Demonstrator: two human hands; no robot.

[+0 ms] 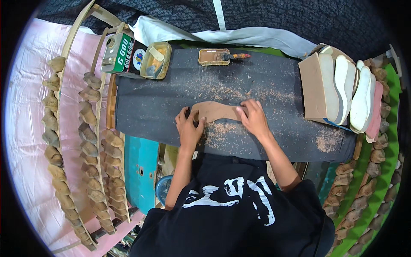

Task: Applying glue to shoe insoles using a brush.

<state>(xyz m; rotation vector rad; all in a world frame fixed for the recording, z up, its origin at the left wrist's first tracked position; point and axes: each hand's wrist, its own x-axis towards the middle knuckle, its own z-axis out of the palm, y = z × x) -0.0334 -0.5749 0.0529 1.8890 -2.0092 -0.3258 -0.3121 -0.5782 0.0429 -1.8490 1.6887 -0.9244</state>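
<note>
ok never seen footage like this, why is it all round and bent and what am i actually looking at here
There is no machine here, only a person. The one picture comes from a wide fisheye camera worn on the person's head, looking down, so straight edges bend near the rim. The left hand and right hand both press on a flat brown sole-shaped piece lying on a dark work board dusted with brown shavings. Whether the left hand also grips a small tool is unclear. At the board's far edge stand a glue tin, an open tub and a tray with a brush. Pale soles are stacked at right; rows of shoe lasts line both sides.
</note>
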